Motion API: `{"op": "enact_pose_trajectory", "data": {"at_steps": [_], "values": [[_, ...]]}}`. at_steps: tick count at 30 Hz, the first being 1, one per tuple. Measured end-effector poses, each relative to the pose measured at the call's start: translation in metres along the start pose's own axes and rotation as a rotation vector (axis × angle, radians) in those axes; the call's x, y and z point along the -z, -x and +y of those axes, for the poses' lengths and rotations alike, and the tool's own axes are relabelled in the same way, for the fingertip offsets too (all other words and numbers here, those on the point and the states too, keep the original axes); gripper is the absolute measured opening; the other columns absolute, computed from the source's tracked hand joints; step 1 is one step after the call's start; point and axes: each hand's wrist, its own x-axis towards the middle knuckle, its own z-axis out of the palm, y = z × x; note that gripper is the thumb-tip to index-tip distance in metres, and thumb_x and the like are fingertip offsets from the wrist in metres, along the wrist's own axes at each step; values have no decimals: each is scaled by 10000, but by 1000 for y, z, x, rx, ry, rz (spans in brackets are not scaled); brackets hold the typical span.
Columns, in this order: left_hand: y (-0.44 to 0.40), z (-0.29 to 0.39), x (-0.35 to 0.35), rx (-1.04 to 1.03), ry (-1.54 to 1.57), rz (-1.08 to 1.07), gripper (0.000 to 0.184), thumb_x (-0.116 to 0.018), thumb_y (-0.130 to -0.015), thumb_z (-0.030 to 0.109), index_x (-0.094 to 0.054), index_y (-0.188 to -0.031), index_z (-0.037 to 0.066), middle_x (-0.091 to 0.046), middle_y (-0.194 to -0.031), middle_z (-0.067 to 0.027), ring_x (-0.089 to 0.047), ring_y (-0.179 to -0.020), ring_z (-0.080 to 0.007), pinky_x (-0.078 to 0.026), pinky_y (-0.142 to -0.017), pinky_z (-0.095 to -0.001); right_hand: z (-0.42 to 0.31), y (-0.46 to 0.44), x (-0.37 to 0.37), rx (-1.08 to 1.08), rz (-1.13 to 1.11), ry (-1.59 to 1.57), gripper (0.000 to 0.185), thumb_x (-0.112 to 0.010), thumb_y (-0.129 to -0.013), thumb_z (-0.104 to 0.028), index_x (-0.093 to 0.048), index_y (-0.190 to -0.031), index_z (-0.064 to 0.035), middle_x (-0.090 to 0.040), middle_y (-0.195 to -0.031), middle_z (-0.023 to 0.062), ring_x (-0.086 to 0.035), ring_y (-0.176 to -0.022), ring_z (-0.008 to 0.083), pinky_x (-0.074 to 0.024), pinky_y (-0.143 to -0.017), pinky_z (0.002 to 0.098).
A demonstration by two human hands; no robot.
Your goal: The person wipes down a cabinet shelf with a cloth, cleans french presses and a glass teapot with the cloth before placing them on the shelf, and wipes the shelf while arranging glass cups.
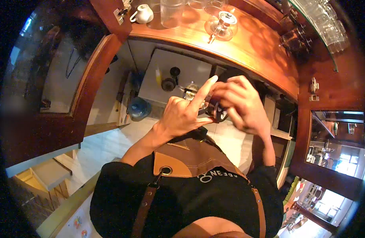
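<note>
In front of my chest, my left hand has its index finger stretched up and its thumb below, closed around a small glass vessel with metal and black parts. Most of that vessel is hidden behind the hand, so its exact kind does not show. My right hand is close beside it on the right, fingers bent and smeared by motion. A dark round part shows between the two hands. Whether the right fingers grip it I cannot tell.
Above the hands, a wooden shelf bears a white pitcher, a ribbed clear jug and a glass teapot. Dark-framed glass presses stand right. Cabinet doors hang open both sides. A blue water bottle sits below.
</note>
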Motion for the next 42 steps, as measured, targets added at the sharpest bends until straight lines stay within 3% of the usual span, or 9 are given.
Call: {"op": "enact_pose_trajectory", "data": {"at_steps": [6, 8, 13, 16, 19, 23, 28, 33, 42], "values": [[3, -13, -7, -1, 35, 88, 1056, -858, -706, 459, -342, -1532, 51, -636, -617, -106, -643, -508, -254, -497, -501, -368, 10, 4, -7, 89, -20, -265, 298, -575, -722, -62, -675, -1004, -58, -673, -1164, 85, -602, -1149, 282, -389, -1049, 461], [3, -5, -1, 126, 180, 41, 1130, -966, -591, 216, -349, -1523, 49, -737, -782, -81, -729, -688, -161, -557, -615, -305, 27, 8, -11, -51, 47, -433, 398, -517, -756, -84, -680, -1113, -15, -686, -1182, 136, -613, -1168, 288, -422, -1045, 427], [-4, -3, 5, 342, 514, 177, 1011, -967, -602, 190, -455, -1462, 50, -689, -753, -86, -656, -721, -83, -525, -649, -254, 21, 20, -47, -500, 442, -1192, 438, -467, -940, -166, -584, -1282, 82, -654, -1261, 157, -610, -1165, 221, -420, -1069, 346], [-19, -5, 0, 399, 711, 298, 737, -888, -723, 65, -540, -1358, -70, -671, -1187, -103, -657, -983, -160, -558, -858, -284, -10, 7, -83, -455, 679, -897, 548, -489, -968, -247, -446, -1419, 62, -489, -1438, 192, -455, -1313, 292, -313, -1129, 399], [-21, -22, -14, 490, 950, 366, 515, -770, -884, 89, -555, -1323, -75, -680, -1157, -107, -656, -976, -151, -544, -850, -267, -18, -5, -133, -244, 830, -225, 731, -587, -891, -351, -391, -1492, 16, -360, -1556, 202, -278, -1440, 455, -150, -1190, 565], [-16, -24, -17, 460, 1007, 308, 430, -623, -1006, 209, -514, -1346, -30, -688, -1035, -62, -637, -799, -93, -510, -673, -226, 1, 5, -150, -53, 713, 287, 706, -612, -875, -433, -462, -1466, -77, -404, -1537, 157, -284, -1455, 410, -202, -1176, 584], [-24, -2, -13, 535, 1007, 385, 462, -629, -1004, 272, -517, -1363, 2, -631, -760, 40, -388, -442, 17, -254, -366, -178, 17, -21, -104, -266, 929, -570, 694, -408, -998, -378, -289, -1502, 85, -295, -1564, 290, -316, -1419, 511, -261, -1165, 568], [-38, -2, -15, 422, 968, 569, 594, -665, -986, 211, -412, -1444, -71, -639, -787, -19, -393, -489, 2, -268, -411, -188, -4, -20, -160, -90, 923, 172, 696, -529, -860, -236, -355, -1514, -74, -269, -1585, 261, -256, -1437, 539, -163, -1150, 689], [-34, -9, 9, 490, 1127, 460, 440, -634, -996, 353, -529, -1277, 30, -571, -720, 33, -300, -434, 7, -207, -364, -187, 41, -17, -105, -398, 811, -345, 257, -452, -951, -131, -599, -1035, 63, -633, -1008, 272, -609, -927, 459, -492, -851, 513]]}}
